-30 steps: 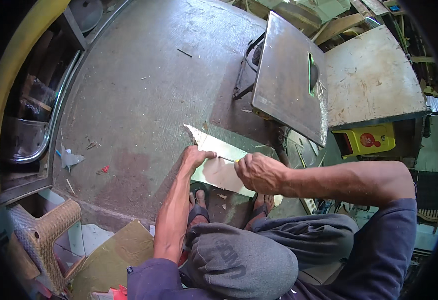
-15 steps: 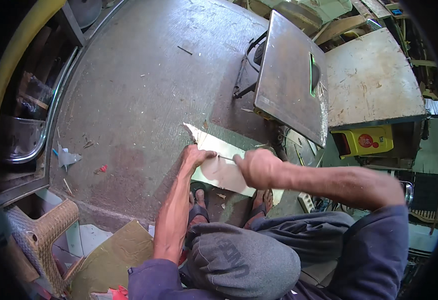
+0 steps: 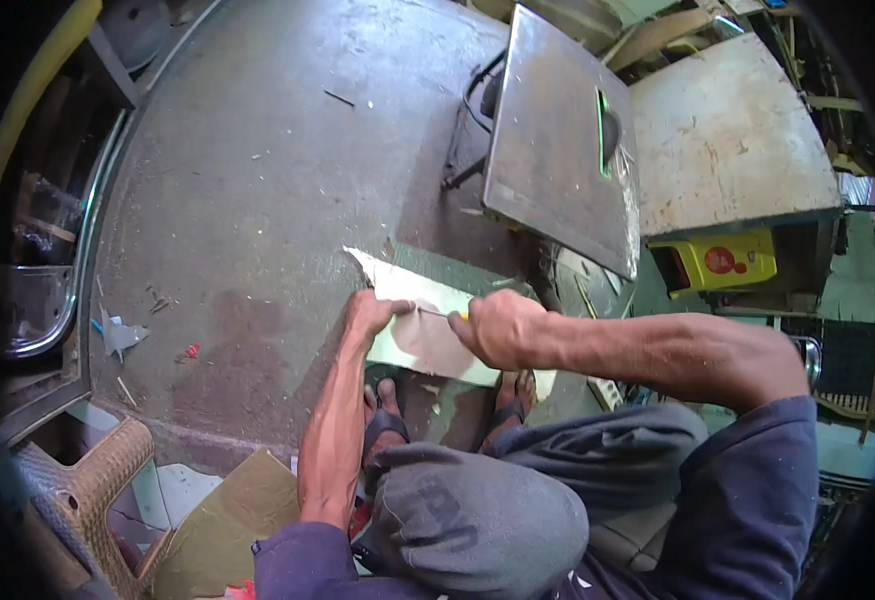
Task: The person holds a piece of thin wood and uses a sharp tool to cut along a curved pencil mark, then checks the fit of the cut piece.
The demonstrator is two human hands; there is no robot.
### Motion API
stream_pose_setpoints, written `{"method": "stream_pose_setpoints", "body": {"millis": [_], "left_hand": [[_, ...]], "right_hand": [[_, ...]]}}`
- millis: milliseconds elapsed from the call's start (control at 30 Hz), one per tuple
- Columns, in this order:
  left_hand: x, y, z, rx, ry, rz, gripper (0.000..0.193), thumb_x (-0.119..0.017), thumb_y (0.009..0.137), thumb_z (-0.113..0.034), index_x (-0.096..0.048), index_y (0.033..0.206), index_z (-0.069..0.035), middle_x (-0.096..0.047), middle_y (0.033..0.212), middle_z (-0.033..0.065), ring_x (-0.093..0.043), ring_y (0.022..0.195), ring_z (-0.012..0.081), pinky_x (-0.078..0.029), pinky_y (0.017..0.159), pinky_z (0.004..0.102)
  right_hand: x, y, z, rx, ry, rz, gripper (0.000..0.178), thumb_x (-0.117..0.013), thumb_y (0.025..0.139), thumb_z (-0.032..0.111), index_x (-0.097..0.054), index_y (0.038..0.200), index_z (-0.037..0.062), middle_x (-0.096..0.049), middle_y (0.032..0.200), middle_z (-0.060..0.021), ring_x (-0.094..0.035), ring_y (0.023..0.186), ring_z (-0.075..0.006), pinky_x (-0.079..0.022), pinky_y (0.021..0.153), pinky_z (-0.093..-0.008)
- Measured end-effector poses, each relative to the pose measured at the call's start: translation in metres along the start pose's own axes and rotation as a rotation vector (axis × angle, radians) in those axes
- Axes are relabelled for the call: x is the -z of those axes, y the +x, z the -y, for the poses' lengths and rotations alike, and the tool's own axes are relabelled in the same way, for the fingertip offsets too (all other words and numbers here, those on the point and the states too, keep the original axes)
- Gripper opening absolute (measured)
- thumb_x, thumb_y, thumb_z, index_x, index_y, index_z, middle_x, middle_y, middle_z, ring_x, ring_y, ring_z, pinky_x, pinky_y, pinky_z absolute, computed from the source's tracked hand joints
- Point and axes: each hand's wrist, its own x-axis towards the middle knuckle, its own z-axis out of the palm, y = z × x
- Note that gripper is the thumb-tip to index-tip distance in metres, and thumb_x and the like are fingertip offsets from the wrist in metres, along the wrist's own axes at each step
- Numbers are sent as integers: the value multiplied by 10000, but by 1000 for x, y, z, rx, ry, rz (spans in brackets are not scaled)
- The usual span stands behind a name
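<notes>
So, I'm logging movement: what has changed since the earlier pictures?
The view shifted, so the saw table sits further left in the picture. The right hand has turned slightly, keeping hold of the yellow-handled tool. The left hand stays on the pale sheet.

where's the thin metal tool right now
Near the middle of the head view, the tool is gripped in the right hand, pointing left over the pale board toward the left hand.

From my head, my camera looks down, quite near, at my hands (image 3: 503, 330) over the floor (image 3: 258, 220)'s near edge.
</notes>
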Motion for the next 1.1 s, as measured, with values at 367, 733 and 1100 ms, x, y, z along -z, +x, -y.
{"method": "stream_pose_setpoints", "body": {"millis": [367, 733, 1100], "left_hand": [[-2, 7, 7, -81, -84, 33, 486, -866, 708, -360, -784, 971, 40, -783, 936, 181, -744, 864, 255, -548, 788, 381], [0, -5, -9, 4, 56, 18, 491, -888, 710, -325, -772, 976, 72, -776, 916, 134, -713, 815, 218, -541, 757, 361], [2, -1, 4, -20, 2, -6, 465, -889, 714, -295, -778, 993, 60, -782, 969, 154, -733, 842, 233, -548, 763, 358]], "right_hand": [[13, -11, 18, -82, -149, 90, 386, -596, 922, 191, -577, 1182, -94, -695, 904, -251, -728, 867, -432, -595, 737, -458], [33, 18, -2, -1011, 1207, 131, 306, -570, 878, 171, -707, 809, -95, -731, 837, -284, -756, 798, -395, -567, 683, -458], [30, 16, 2, 38, -61, 297, 254, -546, 961, 127, -756, 1012, -6, -738, 1020, -202, -756, 927, -342, -632, 747, -439]]}}
